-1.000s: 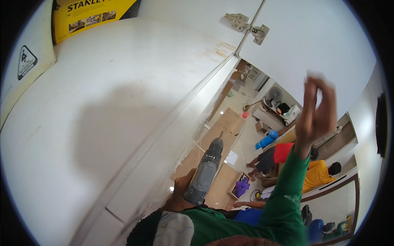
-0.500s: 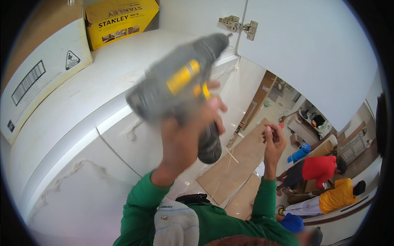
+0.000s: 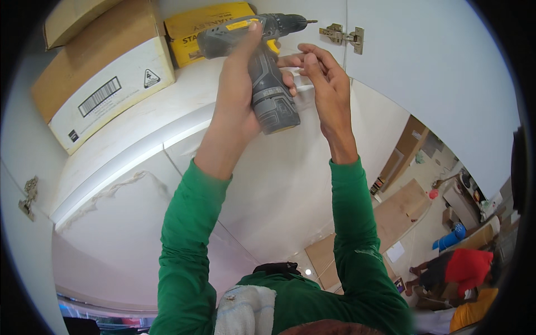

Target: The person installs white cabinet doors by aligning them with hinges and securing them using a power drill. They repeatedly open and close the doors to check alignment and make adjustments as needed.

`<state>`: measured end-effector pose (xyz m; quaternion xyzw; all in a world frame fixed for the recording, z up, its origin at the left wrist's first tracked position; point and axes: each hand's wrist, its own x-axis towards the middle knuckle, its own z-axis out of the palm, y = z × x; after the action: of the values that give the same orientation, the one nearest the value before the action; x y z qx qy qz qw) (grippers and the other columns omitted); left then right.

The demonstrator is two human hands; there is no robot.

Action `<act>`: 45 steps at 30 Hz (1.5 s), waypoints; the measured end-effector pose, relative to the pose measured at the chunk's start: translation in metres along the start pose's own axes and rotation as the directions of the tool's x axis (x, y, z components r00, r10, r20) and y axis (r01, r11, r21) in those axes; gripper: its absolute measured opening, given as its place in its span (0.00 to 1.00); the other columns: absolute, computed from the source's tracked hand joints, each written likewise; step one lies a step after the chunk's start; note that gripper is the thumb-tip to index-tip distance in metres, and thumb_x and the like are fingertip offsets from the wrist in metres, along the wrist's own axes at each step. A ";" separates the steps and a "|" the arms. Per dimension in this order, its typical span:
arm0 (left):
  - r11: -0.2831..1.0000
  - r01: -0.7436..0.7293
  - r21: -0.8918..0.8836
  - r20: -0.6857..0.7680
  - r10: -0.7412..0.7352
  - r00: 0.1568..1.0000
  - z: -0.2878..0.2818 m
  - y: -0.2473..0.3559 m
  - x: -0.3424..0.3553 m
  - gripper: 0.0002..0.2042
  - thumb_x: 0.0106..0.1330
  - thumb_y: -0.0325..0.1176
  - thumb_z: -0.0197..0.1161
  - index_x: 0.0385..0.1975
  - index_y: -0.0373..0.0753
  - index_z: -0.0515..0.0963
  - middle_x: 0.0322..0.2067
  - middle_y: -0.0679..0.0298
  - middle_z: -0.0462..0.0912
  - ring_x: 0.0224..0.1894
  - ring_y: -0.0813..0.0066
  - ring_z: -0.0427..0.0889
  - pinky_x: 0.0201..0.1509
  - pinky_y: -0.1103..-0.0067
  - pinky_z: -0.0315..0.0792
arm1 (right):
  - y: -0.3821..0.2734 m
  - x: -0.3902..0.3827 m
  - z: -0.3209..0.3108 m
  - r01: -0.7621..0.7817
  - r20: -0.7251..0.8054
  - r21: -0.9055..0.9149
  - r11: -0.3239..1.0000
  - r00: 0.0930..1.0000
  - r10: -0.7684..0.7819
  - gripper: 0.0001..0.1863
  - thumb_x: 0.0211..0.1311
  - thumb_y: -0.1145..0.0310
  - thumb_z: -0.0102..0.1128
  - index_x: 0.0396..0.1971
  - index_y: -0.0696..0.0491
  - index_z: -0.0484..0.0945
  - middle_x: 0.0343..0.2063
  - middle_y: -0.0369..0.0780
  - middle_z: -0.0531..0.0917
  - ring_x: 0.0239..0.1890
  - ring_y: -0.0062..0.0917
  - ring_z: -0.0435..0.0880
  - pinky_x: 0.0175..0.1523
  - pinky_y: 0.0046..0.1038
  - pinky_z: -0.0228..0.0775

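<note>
My left hand (image 3: 239, 84) is closed round the grip of a black-and-yellow cordless drill (image 3: 274, 106). The drill lies roughly level, and its bit (image 3: 311, 21) points right, just short of a metal cabinet hinge (image 3: 334, 33). Close to the drill's front, my right hand (image 3: 334, 92) is raised with curled fingers and the thumb against them. Whatever small thing it may pinch is too hard to make out. The hinge joins the cabinet side to a white door (image 3: 430, 67) that stands swung out to the right.
On the shelf (image 3: 195, 84) behind the drill are a yellow box (image 3: 181, 53) and a white-and-brown carton (image 3: 114, 95). Another hinge (image 3: 28, 198) is at the far left. Down on the right, a person in red (image 3: 469, 271) bends near brown boards (image 3: 399, 215) and a blue cylinder (image 3: 449, 237).
The drill has moved up and levelled out in my left hand, its bit now near the hinge. My right hand has risen from lower right to beside the drill. The view has shifted.
</note>
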<state>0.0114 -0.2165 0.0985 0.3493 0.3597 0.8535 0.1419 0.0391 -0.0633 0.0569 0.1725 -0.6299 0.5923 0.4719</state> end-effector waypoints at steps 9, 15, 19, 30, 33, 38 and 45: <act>0.998 0.062 0.013 -0.064 -0.061 0.996 -0.017 0.016 0.022 0.31 0.83 0.52 0.61 0.61 0.22 0.75 0.40 0.46 0.88 0.27 0.69 0.85 0.30 0.74 0.85 | 0.008 0.044 0.023 -0.432 0.294 0.456 0.778 0.898 0.327 0.34 0.81 0.42 0.62 0.57 0.65 0.80 0.37 0.43 0.86 0.34 0.26 0.84 0.35 0.27 0.69; 0.994 0.100 -0.033 -0.130 -0.103 0.986 -0.020 0.018 0.032 0.30 0.84 0.52 0.61 0.64 0.25 0.69 0.41 0.42 0.87 0.27 0.66 0.85 0.31 0.71 0.86 | 0.024 0.060 0.035 -0.470 0.202 0.531 0.706 0.879 0.433 0.26 0.78 0.49 0.69 0.51 0.61 0.81 0.31 0.39 0.82 0.30 0.24 0.82 0.28 0.25 0.64; 0.988 0.146 -0.048 -0.099 -0.150 0.984 -0.018 0.016 0.036 0.27 0.84 0.52 0.61 0.63 0.33 0.67 0.42 0.44 0.85 0.29 0.64 0.85 0.32 0.68 0.86 | 0.024 0.063 0.034 -0.482 0.178 0.518 0.707 0.869 0.462 0.21 0.77 0.52 0.71 0.49 0.57 0.80 0.29 0.36 0.79 0.28 0.22 0.80 0.24 0.22 0.60; 0.967 0.248 0.055 -0.087 -0.243 0.966 -0.009 0.006 0.056 0.21 0.83 0.51 0.63 0.60 0.39 0.73 0.45 0.53 0.84 0.33 0.62 0.87 0.38 0.64 0.89 | 0.029 0.069 0.027 -0.459 0.057 0.525 0.717 0.859 0.508 0.15 0.75 0.57 0.72 0.44 0.52 0.79 0.24 0.32 0.74 0.22 0.15 0.70 0.21 0.18 0.55; 0.963 0.197 0.184 -0.205 -0.158 0.966 -0.003 0.007 0.056 0.19 0.80 0.47 0.65 0.59 0.40 0.74 0.42 0.54 0.85 0.34 0.62 0.89 0.40 0.66 0.89 | 0.031 0.071 0.025 -0.407 0.053 0.556 0.724 0.887 0.458 0.14 0.75 0.59 0.72 0.43 0.52 0.78 0.23 0.32 0.74 0.20 0.14 0.68 0.20 0.19 0.53; 0.933 0.217 0.286 -0.117 -0.190 0.975 -0.004 0.019 0.054 0.20 0.77 0.43 0.67 0.58 0.34 0.76 0.36 0.50 0.89 0.30 0.65 0.91 0.35 0.71 0.91 | 0.027 0.070 0.031 -0.456 0.050 0.559 0.693 0.852 0.520 0.14 0.76 0.59 0.72 0.42 0.53 0.78 0.26 0.33 0.75 0.20 0.14 0.67 0.21 0.22 0.51; 0.915 0.238 0.325 -0.142 -0.201 0.969 -0.011 0.010 0.061 0.18 0.81 0.46 0.59 0.57 0.37 0.77 0.35 0.56 0.88 0.32 0.66 0.89 0.39 0.69 0.88 | 0.021 0.069 0.031 -0.442 0.041 0.619 0.650 0.844 0.535 0.13 0.77 0.61 0.70 0.40 0.54 0.78 0.28 0.31 0.76 0.20 0.15 0.66 0.22 0.23 0.51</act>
<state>-0.0397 -0.1987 0.1306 0.2804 0.5454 0.7745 0.1553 -0.0232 -0.0629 0.1041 0.0944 -0.3929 0.8776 0.2579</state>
